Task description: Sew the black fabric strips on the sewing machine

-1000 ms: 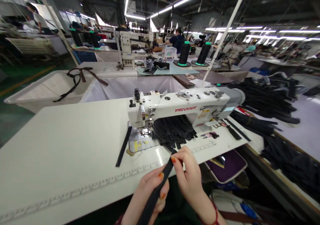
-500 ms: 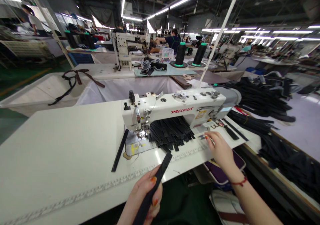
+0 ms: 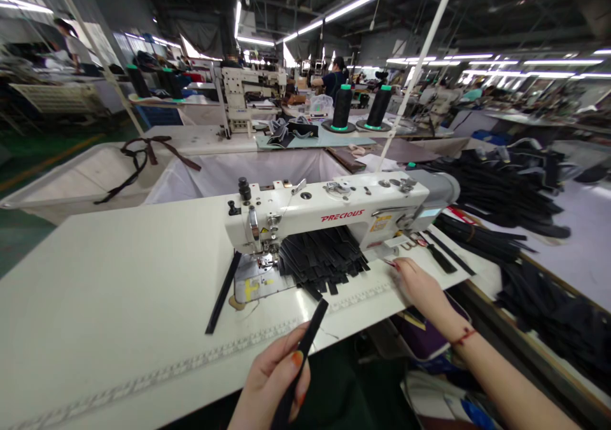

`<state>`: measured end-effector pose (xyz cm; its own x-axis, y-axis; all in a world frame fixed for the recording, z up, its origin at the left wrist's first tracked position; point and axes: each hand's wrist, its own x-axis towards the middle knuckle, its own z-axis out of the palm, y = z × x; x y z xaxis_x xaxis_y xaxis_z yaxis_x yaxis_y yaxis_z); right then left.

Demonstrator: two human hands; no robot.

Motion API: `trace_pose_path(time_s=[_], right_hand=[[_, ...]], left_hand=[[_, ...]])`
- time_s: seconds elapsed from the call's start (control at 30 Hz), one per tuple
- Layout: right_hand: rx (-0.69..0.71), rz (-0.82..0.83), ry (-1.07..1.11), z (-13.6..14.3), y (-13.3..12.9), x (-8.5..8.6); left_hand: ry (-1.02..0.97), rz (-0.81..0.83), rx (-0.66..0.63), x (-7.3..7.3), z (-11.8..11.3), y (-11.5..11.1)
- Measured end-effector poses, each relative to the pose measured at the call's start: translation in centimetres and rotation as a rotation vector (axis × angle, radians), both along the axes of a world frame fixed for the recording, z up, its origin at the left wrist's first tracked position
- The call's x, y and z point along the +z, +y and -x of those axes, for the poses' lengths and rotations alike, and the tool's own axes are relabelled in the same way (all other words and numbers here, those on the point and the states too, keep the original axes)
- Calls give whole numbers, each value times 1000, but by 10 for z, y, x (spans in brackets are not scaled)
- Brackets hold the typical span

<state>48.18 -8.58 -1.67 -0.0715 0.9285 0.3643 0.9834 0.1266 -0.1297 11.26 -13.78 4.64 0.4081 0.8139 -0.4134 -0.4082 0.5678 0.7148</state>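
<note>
The left hand (image 3: 279, 379) is pinching a long, narrow black fabric strip (image 3: 305, 347) off the bench's near edge, its tip angling toward the white sewing machine (image 3: 329, 210); judging by this, the strip is not yet under the needle. The right hand (image 3: 415, 284) is resting near the near-right bench (image 3: 119, 277) edge, fingers curled at a small tool beside the black strip pile (image 3: 322, 261); its grip cannot be told.
</note>
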Motion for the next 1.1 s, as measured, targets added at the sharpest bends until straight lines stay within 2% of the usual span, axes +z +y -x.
trace_pose_path(time_s=[0.1, 0.13, 0.23, 0.3, 0.37, 0.67, 0.97, 1.1], right_hand=[[-3, -42, 130, 50, -32, 9], [14, -51, 266, 71, -45, 16], [166, -65, 533, 133, -75, 40], [234, -69, 644, 162, -83, 53], [241, -65, 708, 178, -83, 60], [233, -69, 630, 186, -79, 52], [246, -54, 632, 193, -77, 55], [254, -79, 603, 196, -75, 58]], left_hand=[[3, -1, 11, 0, -3, -1], [3, 1, 11, 1, -5, -1], [2, 13, 12, 2, -7, -1], [-2, 23, 10, 3, -7, -1], [-5, 36, 4, 3, -6, -1], [-59, 66, 14, 4, -1, -8], [-74, 49, -20, -5, 3, -7], [-53, 29, -32, -3, 4, -7]])
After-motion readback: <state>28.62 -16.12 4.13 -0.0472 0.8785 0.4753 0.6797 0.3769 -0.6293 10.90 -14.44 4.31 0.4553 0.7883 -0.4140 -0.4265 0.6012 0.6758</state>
